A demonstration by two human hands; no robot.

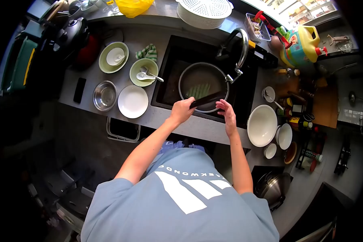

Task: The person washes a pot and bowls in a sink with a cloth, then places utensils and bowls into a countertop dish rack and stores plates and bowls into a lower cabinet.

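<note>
My left hand [182, 110] is closed around one end of a long, flat, dark object [207, 99], which looks like a knife but is too dark to be sure. Close to the object's other end is my right hand [227, 114], its fingers partly spread and holding nothing visible. Both hands are over the front edge of the black sink [164, 86]. Beneath the dark object, a round metal-rimmed basin [182, 76] sits in the sink, with green pieces [199, 90] lying inside it.
A curved faucet [245, 50] rises behind the basin. Left of the sink are a white plate [132, 101], a steel bowl [105, 96], green bowls [137, 78] and a phone [80, 90]. On the right stand white bowls [262, 126], bottles and a yellow jug [302, 46].
</note>
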